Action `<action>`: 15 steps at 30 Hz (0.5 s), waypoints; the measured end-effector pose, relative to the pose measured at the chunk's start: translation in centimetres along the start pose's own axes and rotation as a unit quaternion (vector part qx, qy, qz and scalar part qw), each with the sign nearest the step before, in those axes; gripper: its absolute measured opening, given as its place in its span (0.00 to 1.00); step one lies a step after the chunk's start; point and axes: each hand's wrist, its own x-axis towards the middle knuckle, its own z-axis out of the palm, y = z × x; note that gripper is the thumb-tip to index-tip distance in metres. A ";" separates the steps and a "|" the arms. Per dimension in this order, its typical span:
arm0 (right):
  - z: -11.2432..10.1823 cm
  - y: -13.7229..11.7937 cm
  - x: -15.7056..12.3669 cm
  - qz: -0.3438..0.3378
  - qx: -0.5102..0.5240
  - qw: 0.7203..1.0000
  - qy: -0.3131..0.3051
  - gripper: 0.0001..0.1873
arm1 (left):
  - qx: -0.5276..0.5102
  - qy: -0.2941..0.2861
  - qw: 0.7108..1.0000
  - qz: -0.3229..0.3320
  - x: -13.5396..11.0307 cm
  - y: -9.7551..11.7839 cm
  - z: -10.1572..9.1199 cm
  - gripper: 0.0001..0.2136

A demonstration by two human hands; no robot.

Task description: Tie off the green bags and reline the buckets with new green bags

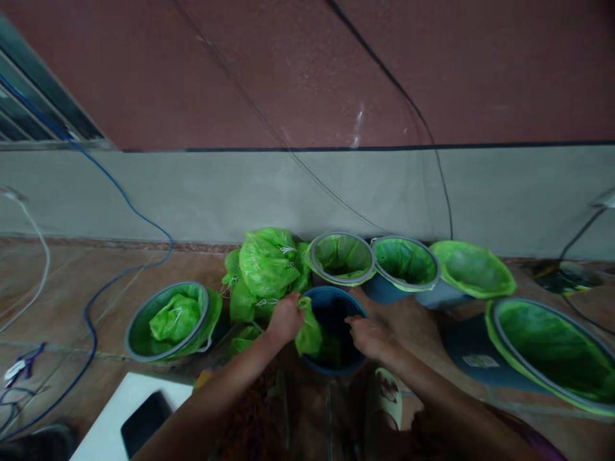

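Observation:
A dark blue bin (336, 307) stands on the floor right in front of me. My left hand (286, 318) is closed on a green plastic bag (310, 333) that hangs over the bin's left rim and into it. My right hand (368, 334) grips the bin's right rim with fingers curled. A heap of tied green bags (264, 266) lies just behind my left hand.
Several blue bins lined with green bags stand around: one at the left (168, 320) with a tied bag inside, two at the wall (341, 257) (406, 262), one capped (473, 269), a large one at right (552, 352). Cables (91, 301) trail over the left floor. A white board (115, 416) lies near left.

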 end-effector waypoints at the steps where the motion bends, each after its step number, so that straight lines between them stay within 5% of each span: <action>1: -0.8 -0.5 -0.5 -0.004 -0.001 1.000 -0.013 0.22 | -0.055 -0.050 0.997 -0.003 0.2 0.3 1.9 0.08; 4: -2.5 -1.5 -1.9 -0.021 0.060 0.996 -0.064 0.20 | -0.212 -0.166 0.963 -0.027 0.6 0.8 7.0 0.11; 7: -2.2 -1.5 -2.3 -0.016 0.114 0.990 -0.081 0.23 | -0.318 -0.240 0.915 -0.056 0.9 0.9 9.9 0.13; 10: -0.5 -0.7 -1.3 0.020 0.085 0.995 -0.040 0.31 | -0.326 -0.267 0.906 -0.049 1.6 0.6 10.1 0.15; 15: 0.7 0.8 1.2 0.041 -0.044 0.996 -0.065 0.16 | -0.137 -0.235 0.961 0.045 3.0 0.1 8.0 0.13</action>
